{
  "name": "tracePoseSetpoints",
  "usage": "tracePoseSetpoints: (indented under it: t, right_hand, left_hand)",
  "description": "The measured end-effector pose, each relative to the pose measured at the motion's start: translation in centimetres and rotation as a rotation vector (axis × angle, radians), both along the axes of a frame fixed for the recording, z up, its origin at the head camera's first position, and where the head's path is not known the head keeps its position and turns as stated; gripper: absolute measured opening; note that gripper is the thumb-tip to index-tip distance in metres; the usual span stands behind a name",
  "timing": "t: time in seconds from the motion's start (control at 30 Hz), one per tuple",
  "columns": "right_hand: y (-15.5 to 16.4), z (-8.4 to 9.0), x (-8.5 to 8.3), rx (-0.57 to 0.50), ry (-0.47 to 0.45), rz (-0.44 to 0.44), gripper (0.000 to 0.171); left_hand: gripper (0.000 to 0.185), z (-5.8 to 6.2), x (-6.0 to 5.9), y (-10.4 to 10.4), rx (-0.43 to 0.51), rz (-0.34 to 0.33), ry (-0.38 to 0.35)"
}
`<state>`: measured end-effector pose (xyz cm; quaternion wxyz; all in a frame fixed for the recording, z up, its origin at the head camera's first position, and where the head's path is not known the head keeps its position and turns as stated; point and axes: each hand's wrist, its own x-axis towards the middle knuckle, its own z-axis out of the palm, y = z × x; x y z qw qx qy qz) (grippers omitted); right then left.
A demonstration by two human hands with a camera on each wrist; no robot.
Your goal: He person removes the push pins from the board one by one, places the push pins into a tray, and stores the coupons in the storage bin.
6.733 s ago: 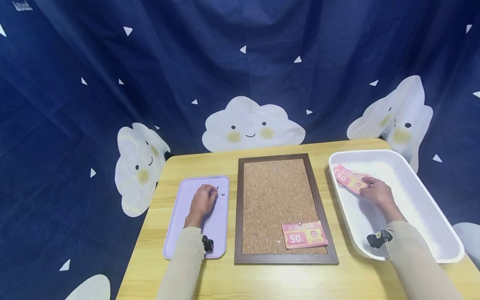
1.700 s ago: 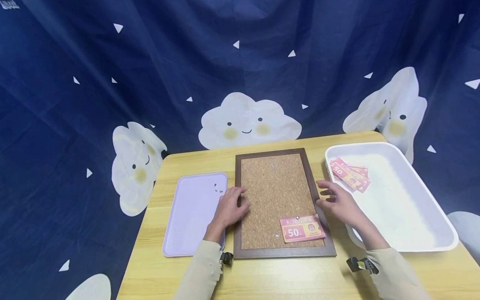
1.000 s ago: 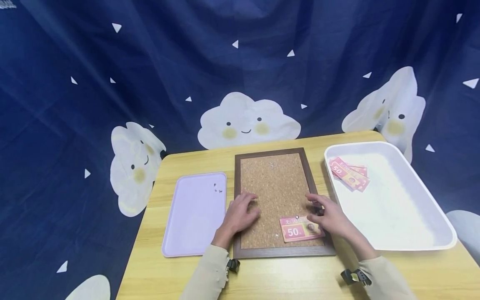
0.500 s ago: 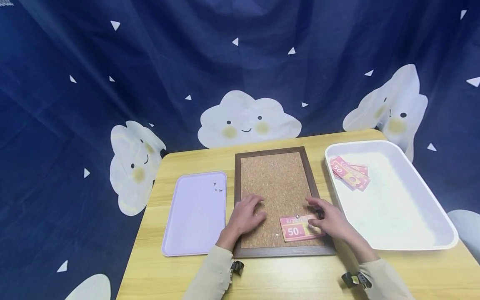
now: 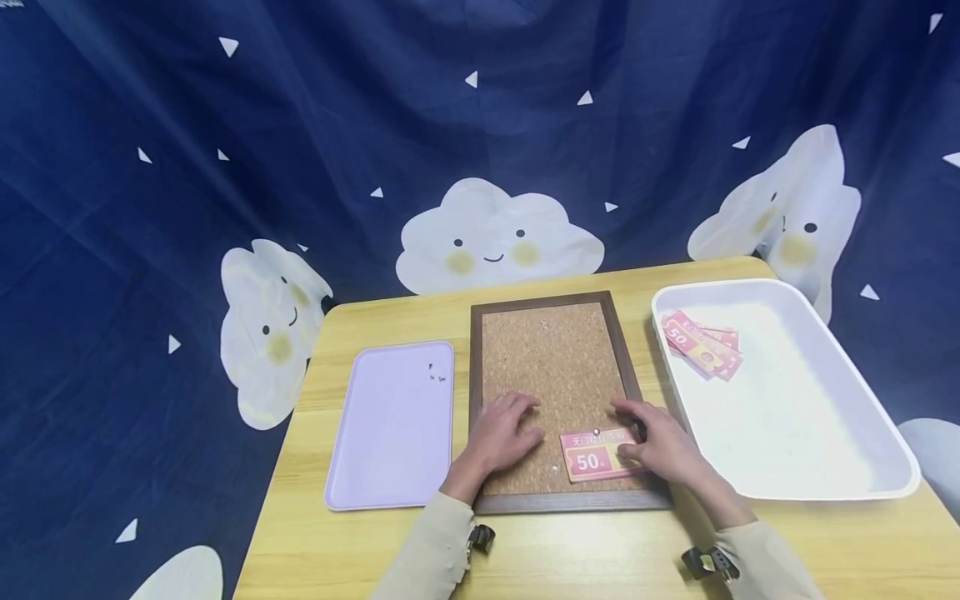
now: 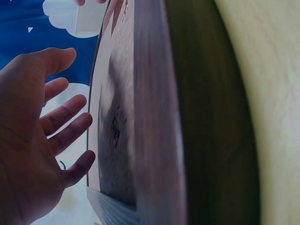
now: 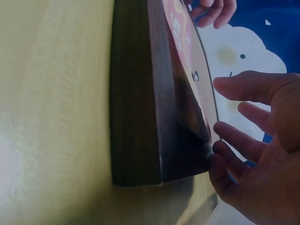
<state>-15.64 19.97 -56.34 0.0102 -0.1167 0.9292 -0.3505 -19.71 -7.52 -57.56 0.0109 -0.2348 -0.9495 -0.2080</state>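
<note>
A framed cork board lies on the table with a pink and yellow coupon marked 50 at its lower right. A small pushpin stands at the coupon's top edge. In the right wrist view the coupon's right end lifts off the frame. My left hand hovers over the board's lower left, its fingers spread and nothing in them. Above the coupon's right end is my right hand, with loosely bent fingers and nothing between thumb and fingertips.
Left of the board lies a shallow purple tray with several tiny pins near its upper right. On the right, a white bin holds several fanned coupons. A blue curtain with clouds hangs behind the table.
Earlier my left hand was at the pins in the tray and my right held coupons in the bin. Both hands came empty to the board; lately the left has drifted right towards the coupon.
</note>
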Motion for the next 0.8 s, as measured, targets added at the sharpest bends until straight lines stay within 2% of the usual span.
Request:
tracePoseSetpoints:
  t: [0.3, 0.53, 0.8]
  right_hand:
    - [-0.1, -0.5, 0.5, 0.047, 0.002, -0.027, 0.068]
    - [0.0, -0.8, 0.8, 0.084, 0.011, -0.033, 0.067]
    - [0.0, -1.3, 0.8, 0.117, 0.040, -0.034, 0.065]
  left_hand:
    - [0.044, -0.3, 0.5, 0.8, -0.026, -0.008, -0.002]
    - [0.041, -0.2, 0.8, 1.9, -0.017, -0.051, -0.006]
    - [0.044, -0.1, 0.9, 3.5, -0.054, -0.098, 0.007]
